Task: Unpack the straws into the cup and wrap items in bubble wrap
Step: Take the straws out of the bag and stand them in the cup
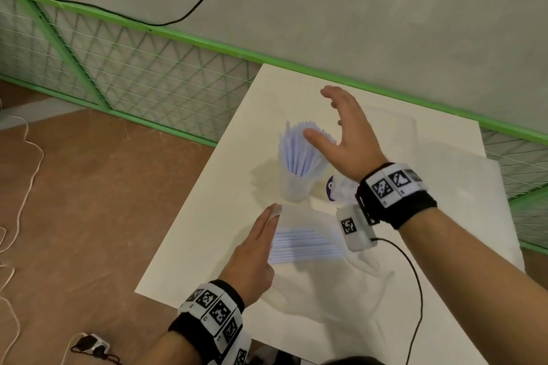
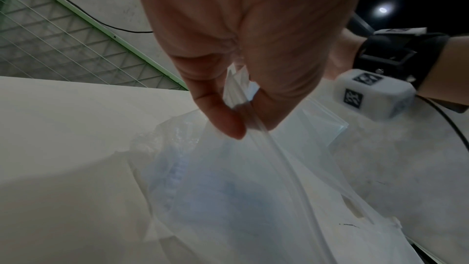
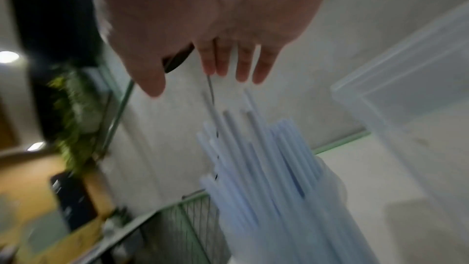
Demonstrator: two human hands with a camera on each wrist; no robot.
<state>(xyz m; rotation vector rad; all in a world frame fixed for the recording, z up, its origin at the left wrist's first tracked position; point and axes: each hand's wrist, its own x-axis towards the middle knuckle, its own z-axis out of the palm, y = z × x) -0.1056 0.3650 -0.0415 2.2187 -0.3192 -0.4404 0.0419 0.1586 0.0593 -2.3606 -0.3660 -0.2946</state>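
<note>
A translucent cup point(image 1: 293, 187) stands mid-table, full of pale blue straws point(image 1: 296, 151) that lean left. My right hand point(image 1: 320, 112) hovers just above the straw tops, open with fingers spread and holding nothing; the right wrist view shows the same hand point(image 3: 198, 81) over the straws point(image 3: 253, 168). My left hand point(image 1: 274, 210) pinches the zip edge of a clear plastic bag point(image 1: 305, 243) lying in front of the cup, with several straws still inside. Close up, the left hand's point(image 2: 243, 125) thumb and finger grip the bag point(image 2: 228, 188) by its seal.
A clear plastic box point(image 1: 388, 127) sits at the table's back, behind my right hand. A purple and white item point(image 1: 332, 187) lies under my right wrist. A crinkled clear sheet point(image 1: 332, 302) covers the near table, and a white sheet point(image 1: 492, 187) the right side. A green mesh fence point(image 1: 133, 68) borders the table.
</note>
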